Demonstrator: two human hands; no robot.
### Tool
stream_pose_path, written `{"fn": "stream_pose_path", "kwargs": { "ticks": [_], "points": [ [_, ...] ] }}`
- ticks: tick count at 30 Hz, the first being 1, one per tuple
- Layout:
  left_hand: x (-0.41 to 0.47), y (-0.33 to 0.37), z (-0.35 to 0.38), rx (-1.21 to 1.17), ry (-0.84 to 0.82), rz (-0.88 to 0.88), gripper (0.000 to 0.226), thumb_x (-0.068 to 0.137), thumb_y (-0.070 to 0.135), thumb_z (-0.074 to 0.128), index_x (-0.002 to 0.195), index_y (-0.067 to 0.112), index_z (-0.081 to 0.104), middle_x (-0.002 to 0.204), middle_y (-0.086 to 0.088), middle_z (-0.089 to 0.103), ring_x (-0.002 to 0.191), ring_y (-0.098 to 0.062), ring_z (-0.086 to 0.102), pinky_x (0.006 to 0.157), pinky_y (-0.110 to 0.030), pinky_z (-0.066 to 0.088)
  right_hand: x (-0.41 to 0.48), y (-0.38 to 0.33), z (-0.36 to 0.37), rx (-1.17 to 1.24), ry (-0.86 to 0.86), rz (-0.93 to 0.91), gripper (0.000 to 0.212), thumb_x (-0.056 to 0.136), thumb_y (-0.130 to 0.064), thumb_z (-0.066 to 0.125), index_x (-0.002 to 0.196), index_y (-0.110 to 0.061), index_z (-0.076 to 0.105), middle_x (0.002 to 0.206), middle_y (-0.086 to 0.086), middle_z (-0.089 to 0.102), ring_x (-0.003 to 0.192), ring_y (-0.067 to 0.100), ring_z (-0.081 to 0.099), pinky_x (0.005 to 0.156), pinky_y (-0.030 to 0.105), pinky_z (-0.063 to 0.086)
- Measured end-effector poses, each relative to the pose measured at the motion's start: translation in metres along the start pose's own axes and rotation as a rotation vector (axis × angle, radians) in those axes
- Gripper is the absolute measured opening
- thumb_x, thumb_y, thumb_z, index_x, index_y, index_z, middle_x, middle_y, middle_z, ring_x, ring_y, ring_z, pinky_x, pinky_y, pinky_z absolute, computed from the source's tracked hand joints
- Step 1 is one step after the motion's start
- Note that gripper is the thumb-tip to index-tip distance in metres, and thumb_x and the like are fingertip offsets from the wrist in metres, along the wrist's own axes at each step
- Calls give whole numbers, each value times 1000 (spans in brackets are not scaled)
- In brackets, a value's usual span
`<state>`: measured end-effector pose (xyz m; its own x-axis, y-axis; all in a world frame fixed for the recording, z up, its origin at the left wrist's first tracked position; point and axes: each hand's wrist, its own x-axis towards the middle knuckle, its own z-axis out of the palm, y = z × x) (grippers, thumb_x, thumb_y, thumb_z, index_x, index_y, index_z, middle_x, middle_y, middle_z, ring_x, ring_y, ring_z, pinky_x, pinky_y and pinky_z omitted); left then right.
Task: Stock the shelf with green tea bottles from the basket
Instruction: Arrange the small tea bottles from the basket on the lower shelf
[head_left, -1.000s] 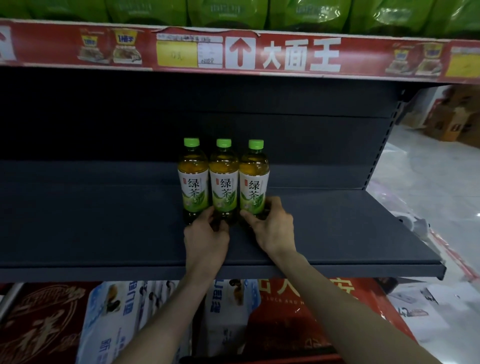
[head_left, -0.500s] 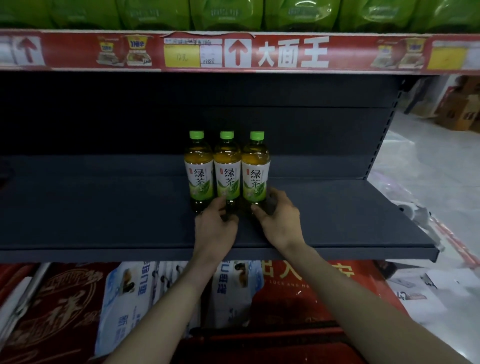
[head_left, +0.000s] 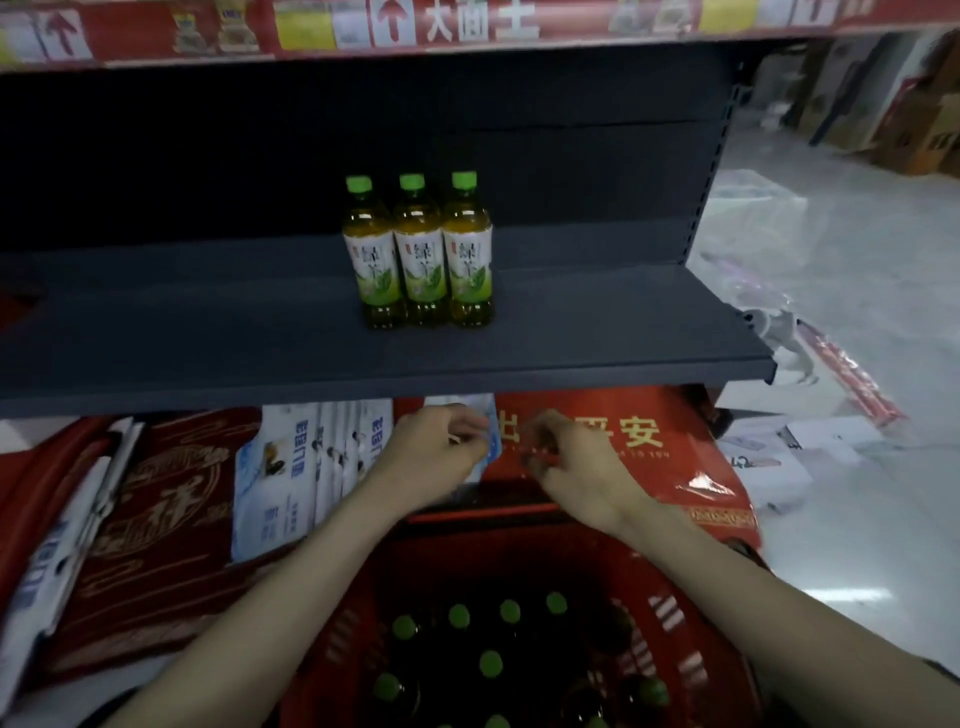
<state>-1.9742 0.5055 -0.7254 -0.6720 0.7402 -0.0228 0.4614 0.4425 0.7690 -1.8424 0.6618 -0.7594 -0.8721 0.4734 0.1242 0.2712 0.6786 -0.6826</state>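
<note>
Three green tea bottles (head_left: 418, 249) with green caps stand upright side by side on the dark grey shelf (head_left: 208, 332), near its middle. Below, at the bottom of the view, a red basket (head_left: 670, 623) holds several more bottles (head_left: 491, 663), seen from above by their green caps. My left hand (head_left: 431, 457) and my right hand (head_left: 582, 467) hang below the shelf's front edge and above the basket's far rim. Both are empty, with fingers loosely curled.
Red and white packaged goods (head_left: 156, 519) lie on the level under the shelf. A red price strip (head_left: 467, 26) runs along the shelf above. The grey floor (head_left: 857, 312) to the right has scattered paper, and cardboard boxes (head_left: 909, 119) stand at the far right.
Both hands have let go of the bottles on the shelf and dropped down below its front edge, toward the basket. The camera has tilted down, bringing the basket into view.
</note>
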Motion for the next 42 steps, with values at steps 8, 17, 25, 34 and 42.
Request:
{"fn": "stream_pose_path", "kwargs": {
  "ticks": [8,17,25,34,42],
  "points": [
    [-32,-43,27,250,-480,-317,24,94,42,70,114,29,73,107,-1,76,88,-18,74,88,-38,62,-26,27,45,-98,-336,55,28,90,-16,67,117,-20,72,115,-1,76,112,14,68,94,15,45],
    [-30,-109,98,641,-591,-380,47,86,35,73,130,18,66,128,-6,63,107,-26,68,93,-39,60,-53,86,87,-447,-602,223,59,88,-22,59,146,-27,52,137,8,63,120,34,66,94,39,57],
    [-51,-147,135,676,-527,-378,36,95,30,65,128,14,59,134,-13,54,122,-35,57,98,-44,52,-72,122,110,-560,-660,176,61,98,-24,57,155,-25,39,153,6,47,131,32,57,98,39,53],
    [-62,-162,145,657,-401,-259,24,100,30,65,117,13,61,121,-11,60,116,-34,60,95,-47,53,-79,127,126,-643,-650,154,52,100,-16,56,148,-11,38,143,11,50,131,33,53,100,42,49],
    [-65,-162,144,661,-379,-214,15,100,23,62,109,11,63,108,-11,67,107,-35,68,93,-45,55,-71,116,108,-645,-681,161,51,98,-12,58,147,-8,44,141,10,55,129,31,58,96,37,52]
  ]
}}
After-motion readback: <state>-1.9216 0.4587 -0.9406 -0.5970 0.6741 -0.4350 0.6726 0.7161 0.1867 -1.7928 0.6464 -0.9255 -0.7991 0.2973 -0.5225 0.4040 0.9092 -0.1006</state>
